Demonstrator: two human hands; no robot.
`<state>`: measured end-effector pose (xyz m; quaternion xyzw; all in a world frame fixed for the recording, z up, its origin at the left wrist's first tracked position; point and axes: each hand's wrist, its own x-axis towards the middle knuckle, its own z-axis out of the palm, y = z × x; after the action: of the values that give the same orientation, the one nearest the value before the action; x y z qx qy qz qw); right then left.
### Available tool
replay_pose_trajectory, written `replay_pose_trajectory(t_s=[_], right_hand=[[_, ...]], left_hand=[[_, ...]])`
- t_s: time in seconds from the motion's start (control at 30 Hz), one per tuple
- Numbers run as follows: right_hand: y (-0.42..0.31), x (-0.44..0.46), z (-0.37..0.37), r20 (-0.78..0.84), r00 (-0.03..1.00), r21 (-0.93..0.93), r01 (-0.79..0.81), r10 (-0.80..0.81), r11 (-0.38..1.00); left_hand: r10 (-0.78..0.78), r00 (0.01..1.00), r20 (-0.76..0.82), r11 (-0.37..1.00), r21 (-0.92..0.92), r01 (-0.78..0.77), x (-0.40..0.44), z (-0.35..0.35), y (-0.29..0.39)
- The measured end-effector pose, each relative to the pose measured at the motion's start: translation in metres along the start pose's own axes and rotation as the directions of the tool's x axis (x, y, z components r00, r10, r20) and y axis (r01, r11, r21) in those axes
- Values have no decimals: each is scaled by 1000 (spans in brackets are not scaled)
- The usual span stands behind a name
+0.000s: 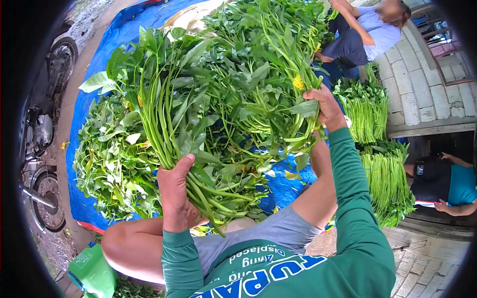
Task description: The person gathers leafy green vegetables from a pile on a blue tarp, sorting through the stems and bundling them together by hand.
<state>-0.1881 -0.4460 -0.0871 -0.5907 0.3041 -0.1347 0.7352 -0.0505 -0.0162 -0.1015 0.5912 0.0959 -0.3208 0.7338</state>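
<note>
Bunching up, it seems: person's L hand (176,191) curled tight round one leafy bunch (160,114), R hand (325,107) gripping another bunch (305,64), both over the pile (112,169) on blue tarp (130,25). Next move prob. calls for evening stem ends (208,202) w/o crushing.

Thumb raised, the green-sleeved bare left hand (173,187) grips; the green-sleeved bare right hand (326,105) clasps farther forward.

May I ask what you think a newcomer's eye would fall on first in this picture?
Probably the big heap of leafy greens on the blue tarp, filling the upper middle. Nearer the camera, the left hand grips a long-stemmed bunch and the right hand a second bunch, farther right.
</note>
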Motion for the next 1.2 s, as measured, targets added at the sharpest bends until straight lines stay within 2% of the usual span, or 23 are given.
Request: replay_pose_trajectory(t_s=[0.2,0.3,0.37,0.43,0.53,0.57,0.67,0.7,0.8,0.83,0.87,0.93,1.0,1.03,1.07,1.17,1.2], right_hand=[[-9,-33,20,60,998,21,29,-30,999],[-7,-39,27,24,998,-58,68,-66,996],[2,-45,43,-42,971,-268,214,-234,939],[15,-44,61,-102,918,-517,280,-383,809],[23,-53,91,-213,819,-909,34,-533,415],[33,-52,96,-180,823,-944,9,-539,329],[59,-52,118,-136,864,-980,-48,-484,191],[70,-56,118,-56,900,-950,85,-433,300],[129,-51,95,10,973,-867,124,-231,483],[143,-52,88,61,991,-884,110,-120,455],[157,-58,82,34,999,-917,31,0,398],[195,-54,68,24,996,-916,-12,84,402],[221,-54,74,-62,964,-860,80,-259,504],[229,-48,77,-127,950,-810,67,-285,583],[235,-44,79,-146,934,-794,86,-327,602],[217,-22,106,-194,866,-782,148,-461,606],[218,-10,113,-177,875,-796,143,-451,588]], left_hand=[[39,999,15,999,22,-39,-12,-8,3],[46,999,9,999,15,-46,-16,-10,4],[33,999,11,999,-7,-32,-14,-14,3],[37,999,7,999,-3,-37,-15,-12,5],[34,999,18,999,14,-35,-12,-12,3],[35,999,23,999,16,-35,-12,-11,3],[31,999,17,999,33,-32,-10,-6,2],[37,999,11,998,48,-38,-7,-7,-1],[14,1000,6,998,66,-14,-1,-15,-6],[-5,1000,5,997,75,5,2,-20,-8],[-19,1000,9,997,81,18,3,-25,-9],[-13,1000,-3,998,69,13,6,-25,-7],[-24,1000,-15,999,28,25,8,-32,-9],[2,999,-32,999,36,-1,9,-34,-12],[11,999,-40,999,45,-9,11,-38,-15],[61,997,-49,998,38,-59,18,-38,-19],[61,997,-49,997,50,-59,18,-38,-18]])
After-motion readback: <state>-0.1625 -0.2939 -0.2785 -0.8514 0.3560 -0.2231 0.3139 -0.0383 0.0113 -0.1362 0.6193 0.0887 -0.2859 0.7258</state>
